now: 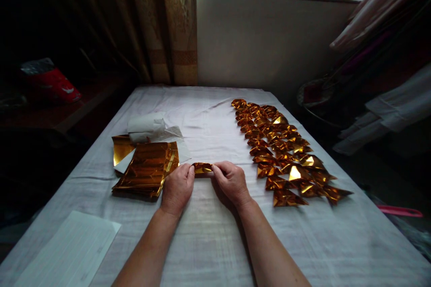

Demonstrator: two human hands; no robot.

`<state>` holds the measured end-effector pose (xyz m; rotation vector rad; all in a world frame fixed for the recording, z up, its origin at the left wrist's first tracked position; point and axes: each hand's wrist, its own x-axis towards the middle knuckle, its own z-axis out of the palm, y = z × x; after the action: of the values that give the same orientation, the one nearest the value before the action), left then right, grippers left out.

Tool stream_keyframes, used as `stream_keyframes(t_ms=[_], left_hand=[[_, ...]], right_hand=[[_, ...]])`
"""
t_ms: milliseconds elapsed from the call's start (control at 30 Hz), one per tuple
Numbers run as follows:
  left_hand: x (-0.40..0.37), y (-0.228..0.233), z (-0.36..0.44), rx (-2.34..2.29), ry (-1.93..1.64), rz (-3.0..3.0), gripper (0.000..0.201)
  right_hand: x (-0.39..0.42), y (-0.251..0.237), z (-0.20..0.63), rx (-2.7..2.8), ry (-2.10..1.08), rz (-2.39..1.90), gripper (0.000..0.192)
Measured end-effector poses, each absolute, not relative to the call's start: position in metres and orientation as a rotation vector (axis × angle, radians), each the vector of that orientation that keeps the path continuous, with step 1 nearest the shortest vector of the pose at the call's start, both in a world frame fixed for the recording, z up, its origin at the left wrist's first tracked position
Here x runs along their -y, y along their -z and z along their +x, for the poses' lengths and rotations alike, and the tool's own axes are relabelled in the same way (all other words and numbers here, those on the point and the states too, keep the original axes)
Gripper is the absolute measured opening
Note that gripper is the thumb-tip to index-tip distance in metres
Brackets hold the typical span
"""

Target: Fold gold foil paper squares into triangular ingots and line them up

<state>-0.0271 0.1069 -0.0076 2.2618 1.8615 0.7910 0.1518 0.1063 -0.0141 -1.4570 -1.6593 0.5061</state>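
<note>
Between my two hands is a folded piece of shiny gold foil paper (203, 168), held level over the cloth-covered table (205, 233). My left hand (178, 188) pinches its left end, and my right hand (232, 181) pinches the right end; both hands are closed. Just left of my left hand lies a stack of flat gold foil sheets (144, 168). To the right of my right hand, several folded gold foil pieces (288, 198) with pointed ends lie in rows running toward the far edge.
Behind the stack lie a white paper roll (146, 126) and loose white paper. A lined sheet (72, 246) rests at the near left. Beyond the table are a curtain (168, 22) and a wall (262, 40). Clothes (400, 103) hang at the right; a red bag (55, 84) sits at the left.
</note>
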Motion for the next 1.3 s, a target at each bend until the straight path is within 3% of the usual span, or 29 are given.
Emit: stream_keyframes(t_ms=[400,1000,1300], left_hand=[[-0.105,0.005,-0.029,-1.730,-0.720,2.269,0.027],[-0.108,0.004,-0.032,-1.687,-0.801,2.084,0.033],[-0.106,0.001,-0.030,-1.582,-0.825,2.072,0.031]], right_hand=[[-0.108,0.015,0.149,1.596,-0.444,-1.409,0.022],[-0.108,0.014,0.152,1.631,-0.640,-1.256,0.020],[-0.109,0.015,0.151,1.549,-0.554,-1.327,0.022]])
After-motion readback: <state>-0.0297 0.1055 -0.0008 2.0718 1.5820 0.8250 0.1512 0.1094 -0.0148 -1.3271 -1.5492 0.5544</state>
